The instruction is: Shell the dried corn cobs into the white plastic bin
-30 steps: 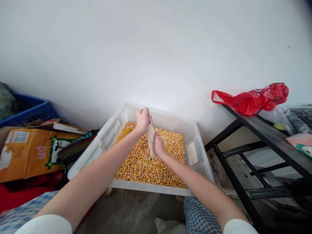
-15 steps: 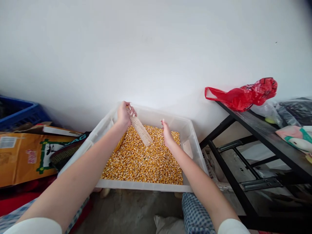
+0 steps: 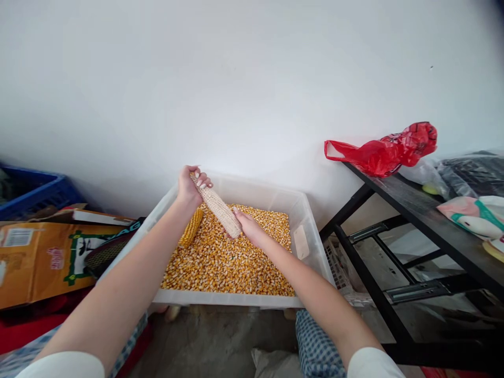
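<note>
A pale, mostly bare corn cob (image 3: 217, 207) slants over the bin, its upper end gripped by my left hand (image 3: 190, 184). Near the cob's lower end, my right hand (image 3: 247, 226) has its fingers around it, the thumb on top and the other fingers partly hidden beneath. Below lies a deep layer of loose yellow corn kernels (image 3: 236, 268) in a translucent white plastic bin (image 3: 236, 300). An ear of corn (image 3: 192, 229) with its kernels on rests at the bin's left side, partly covered by my left forearm.
A black metal-framed table (image 3: 429, 220) stands to the right, with a red plastic bag (image 3: 378, 157) on its corner. At left are an orange cardboard box (image 3: 35, 262) and a blue crate (image 3: 39, 190). The white wall (image 3: 252, 94) rises right behind the bin.
My right hand has moved left from beside the cob and closed on its lower end. The ear at the bin's left shows more now. The view has shifted slightly.
</note>
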Motion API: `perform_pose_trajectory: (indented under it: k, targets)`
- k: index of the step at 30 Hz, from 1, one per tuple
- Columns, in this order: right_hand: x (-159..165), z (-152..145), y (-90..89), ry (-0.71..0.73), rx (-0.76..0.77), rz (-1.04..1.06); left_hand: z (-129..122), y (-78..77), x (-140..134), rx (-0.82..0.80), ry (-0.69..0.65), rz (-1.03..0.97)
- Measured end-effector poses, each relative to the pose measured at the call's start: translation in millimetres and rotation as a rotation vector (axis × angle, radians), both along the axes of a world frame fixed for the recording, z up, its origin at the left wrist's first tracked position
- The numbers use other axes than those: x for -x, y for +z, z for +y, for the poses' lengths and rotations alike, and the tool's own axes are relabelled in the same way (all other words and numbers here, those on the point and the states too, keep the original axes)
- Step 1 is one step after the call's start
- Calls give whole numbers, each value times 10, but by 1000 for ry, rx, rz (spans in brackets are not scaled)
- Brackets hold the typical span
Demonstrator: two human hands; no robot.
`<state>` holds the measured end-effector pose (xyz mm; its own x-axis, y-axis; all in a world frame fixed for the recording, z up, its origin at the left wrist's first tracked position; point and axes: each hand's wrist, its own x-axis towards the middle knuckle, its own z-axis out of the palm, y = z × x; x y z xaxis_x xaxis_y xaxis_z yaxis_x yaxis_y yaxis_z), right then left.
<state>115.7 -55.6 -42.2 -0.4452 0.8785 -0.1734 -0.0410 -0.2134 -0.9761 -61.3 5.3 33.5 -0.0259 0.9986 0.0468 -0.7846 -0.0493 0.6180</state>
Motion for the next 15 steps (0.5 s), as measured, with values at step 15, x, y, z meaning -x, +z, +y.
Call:
perform_pose_trajectory:
  k: [15]
  targets:
    - [-396, 70, 256, 437, 1, 52, 101, -58, 344, 158, 233, -144]
